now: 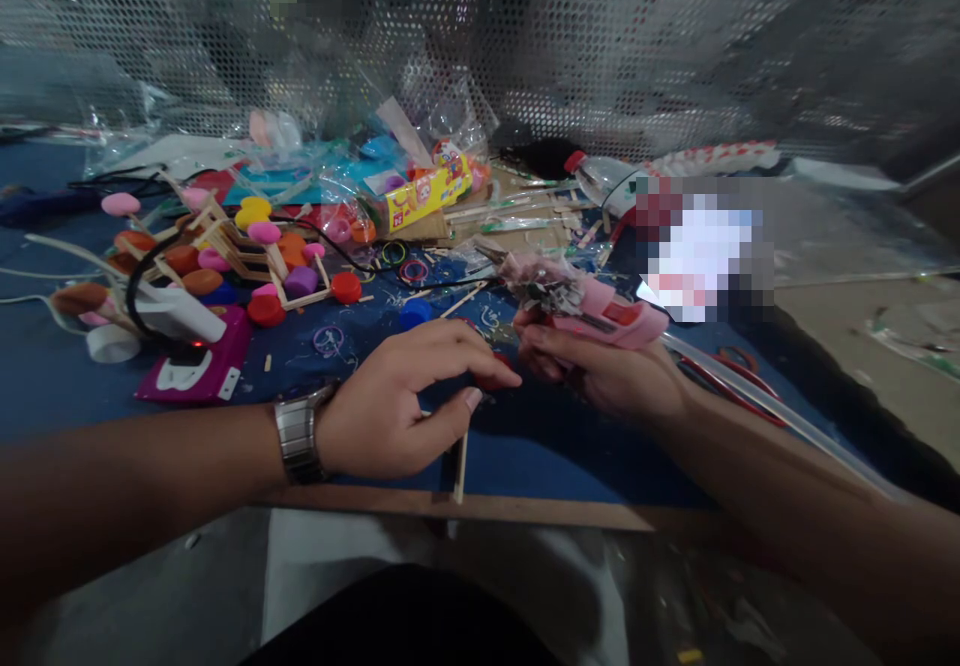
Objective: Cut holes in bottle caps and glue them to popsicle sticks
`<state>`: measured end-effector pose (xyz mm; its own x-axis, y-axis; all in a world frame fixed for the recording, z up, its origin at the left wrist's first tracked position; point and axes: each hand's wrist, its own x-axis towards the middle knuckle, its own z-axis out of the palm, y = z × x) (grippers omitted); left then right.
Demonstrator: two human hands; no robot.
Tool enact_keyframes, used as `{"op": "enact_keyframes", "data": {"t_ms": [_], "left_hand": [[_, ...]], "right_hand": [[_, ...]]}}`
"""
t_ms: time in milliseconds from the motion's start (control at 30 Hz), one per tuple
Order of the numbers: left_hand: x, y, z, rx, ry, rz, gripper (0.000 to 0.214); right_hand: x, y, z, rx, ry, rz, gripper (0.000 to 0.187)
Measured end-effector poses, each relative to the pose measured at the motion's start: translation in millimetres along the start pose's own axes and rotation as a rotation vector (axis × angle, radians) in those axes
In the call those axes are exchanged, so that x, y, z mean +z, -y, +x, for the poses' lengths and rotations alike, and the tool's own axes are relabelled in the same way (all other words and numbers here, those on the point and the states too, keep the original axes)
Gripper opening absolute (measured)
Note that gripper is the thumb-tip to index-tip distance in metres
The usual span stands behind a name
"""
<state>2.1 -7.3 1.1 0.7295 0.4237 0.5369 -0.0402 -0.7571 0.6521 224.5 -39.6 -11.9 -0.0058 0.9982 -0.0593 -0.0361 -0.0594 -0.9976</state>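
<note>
My right hand (600,371) is wrapped round a pink hot glue gun (622,318). Its metal nozzle points away to the left, and a long clear glue stick (765,401) runs out of its back over my forearm. My left hand (405,396) reaches in from the left, thumb and index finger apart. A red bottle cap (495,371) shows behind its index fingertip, and I cannot tell whether they touch. Below the thumb a wooden stick (461,466) reaches the table's front edge, partly hidden by the hand. A blue cap (415,313) lies just beyond the knuckles.
At the left stand stick frames with coloured caps (300,281). Before them lies a purple power socket (202,356) with a white plug (184,314). Packaging, a yellow packet (427,194) and a plastic bottle (600,178) clutter the back. A lit phone (697,256) is at the right.
</note>
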Motion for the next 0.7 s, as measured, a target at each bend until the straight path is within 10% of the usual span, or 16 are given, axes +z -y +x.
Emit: {"op": "enact_keyframes", "data": {"t_ms": [700], "left_hand": [[0.7, -6, -13, 0.070, 0.345, -0.370, 0.029]], "right_hand": [[2, 3, 1, 0.053, 0.099, 0.076, 0.033]]}}
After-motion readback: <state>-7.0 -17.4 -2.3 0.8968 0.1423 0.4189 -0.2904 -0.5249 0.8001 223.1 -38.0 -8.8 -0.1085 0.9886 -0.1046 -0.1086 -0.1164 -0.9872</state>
